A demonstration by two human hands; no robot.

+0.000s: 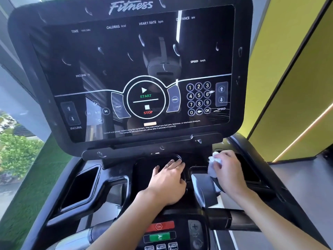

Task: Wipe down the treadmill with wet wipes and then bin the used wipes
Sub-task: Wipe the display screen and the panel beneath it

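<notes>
Grip: your right hand (228,170) curls round a crumpled white wet wipe (213,164) and presses it on a black ledge of the treadmill (238,105), right of centre in the frame.
Left hand: your left hand (167,179) lies flat on the dark centre tray (144,163) with fingers straight and slightly spread, holding nothing.
Bottom centre: a red button (159,226) sits above a green button (159,236), between your forearms.
Lower right: a black handlebar (223,220) runs across, passing behind your right forearm.
Lower left: a deep recessed pocket (81,188), well apart from both hands.
Upper frame: the console screen (117,65) is dark and dotted with droplets. START and STOP sit in the middle, with a number keypad (198,99) to their right.
Far left: green foliage (16,152) beyond glass.
Far right: a yellow wall panel (288,87).
</notes>
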